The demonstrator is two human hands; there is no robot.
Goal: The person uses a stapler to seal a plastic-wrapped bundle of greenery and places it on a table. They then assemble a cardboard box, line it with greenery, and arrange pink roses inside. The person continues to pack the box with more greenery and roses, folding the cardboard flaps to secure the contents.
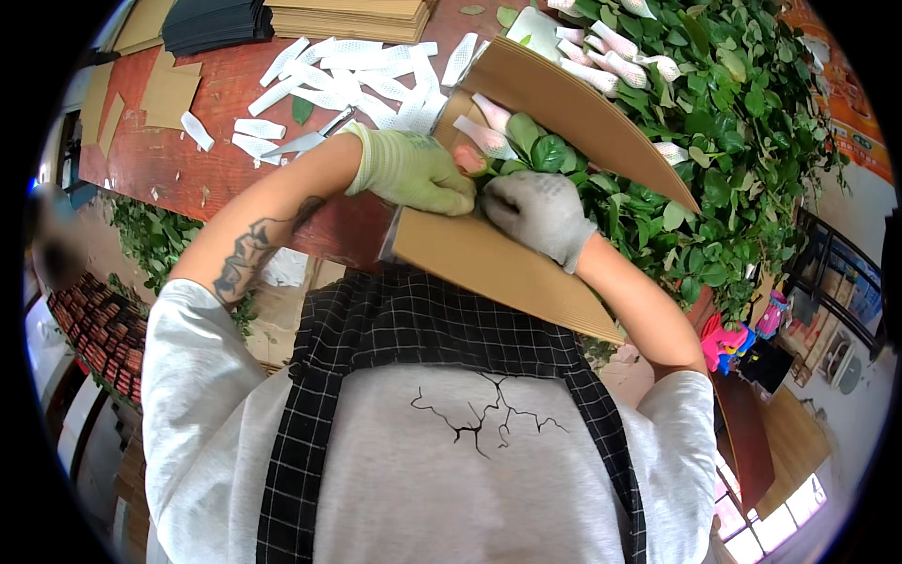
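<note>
A peach-coloured rose (468, 161) lies bare-headed between my gloved hands, inside a folded sheet of corrugated cardboard (507, 271). My left hand (423, 173), in a pale green knit glove, is beside the bloom with its fingers curled; what they grip is hidden. In a grey glove, my right hand (539, 211) closes around the rose just below its head, where the stem goes out of sight. Two roses in white mesh sleeves (486, 134) rest just beyond, with green leaves (550, 151) beside them. The cardboard's far flap (578, 106) stands up behind.
Loose white mesh sleeves (352, 74) are spread over the red table (232, 74). A knife (310, 136) lies among them, blade towards the left. Stacked cardboard (349, 17) and black sheets (215, 25) stand at the back. Leafy stems with sleeved roses (620, 60) fill the right.
</note>
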